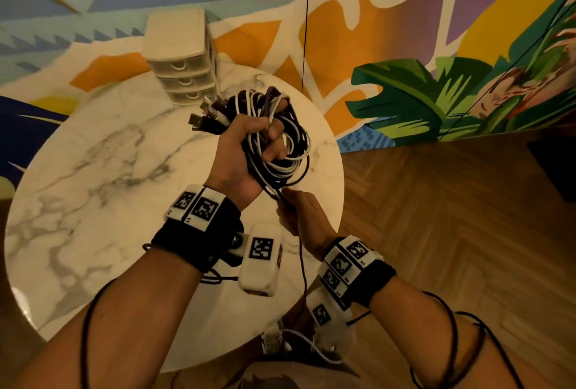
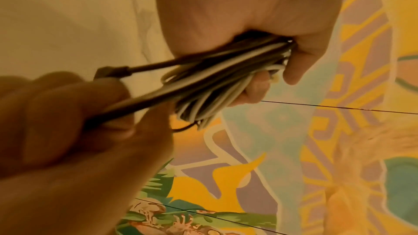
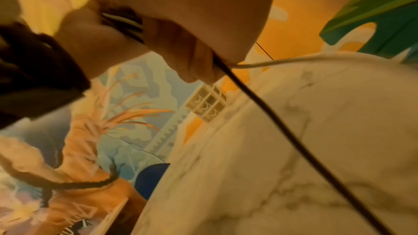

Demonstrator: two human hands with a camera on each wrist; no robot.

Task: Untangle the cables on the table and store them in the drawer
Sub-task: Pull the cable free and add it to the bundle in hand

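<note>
A coiled bundle of black and white cables (image 1: 288, 156) hangs above the round marble table (image 1: 93, 170). My left hand (image 1: 265, 139) grips it, with several USB plugs (image 1: 205, 114) sticking out past the thumb. Just below the bundle, my right hand (image 1: 285, 198) pinches one black cable strand (image 1: 301, 264) that trails down past the table edge. The left wrist view shows the bundle (image 2: 214, 85) clamped in my left hand (image 2: 278, 78), and my right hand's fingers (image 2: 68, 113) on the dark strand. In the right wrist view, the black strand (image 3: 260, 103) runs out from my right hand (image 3: 203, 71).
A small white three-drawer unit (image 1: 180, 67) stands at the table's far edge, its drawers closed; it also appears as the unit (image 3: 207, 104) in the right wrist view. A painted wall rises behind, and wooden floor (image 1: 452, 232) lies to the right. Thin black wires cross the wall.
</note>
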